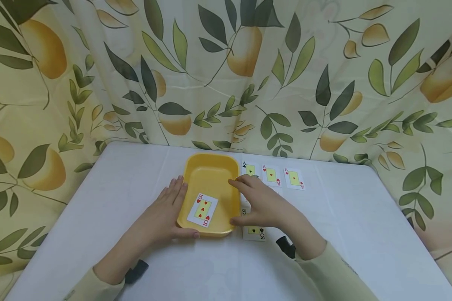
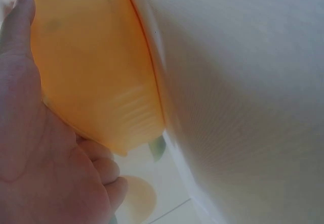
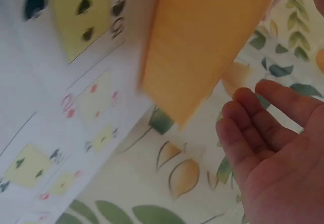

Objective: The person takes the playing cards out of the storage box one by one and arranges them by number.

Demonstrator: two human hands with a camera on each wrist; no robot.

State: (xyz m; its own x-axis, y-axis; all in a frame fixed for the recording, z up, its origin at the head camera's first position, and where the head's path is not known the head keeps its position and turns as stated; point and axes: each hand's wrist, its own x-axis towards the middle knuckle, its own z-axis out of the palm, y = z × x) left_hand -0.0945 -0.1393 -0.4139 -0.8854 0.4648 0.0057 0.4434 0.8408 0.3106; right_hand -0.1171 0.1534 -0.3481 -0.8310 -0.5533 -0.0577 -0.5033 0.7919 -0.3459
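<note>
Resting on the white table (image 1: 98,217) close to the person, a shallow yellow plastic tray (image 1: 211,171) with rounded corners sits between both hands, and a three of hearts playing card (image 1: 202,210) lies face up inside it near its front edge. The left hand (image 1: 165,211) grips the tray's left side, palm flat against the wall and thumb hooked around the front corner; the left wrist view shows that palm pressed to the orange-yellow wall. The right hand (image 1: 260,202) holds the tray's right side, thumb at the front corner and fingers reaching over the rim. Just beside the tray, partly under the right hand, lies a black-suited card (image 1: 254,230). Farther back a row of three aces (image 1: 273,175) lies face up by the tray's far right corner. Behind the table hangs a leaf-and-fruit patterned cloth (image 1: 324,83).
</note>
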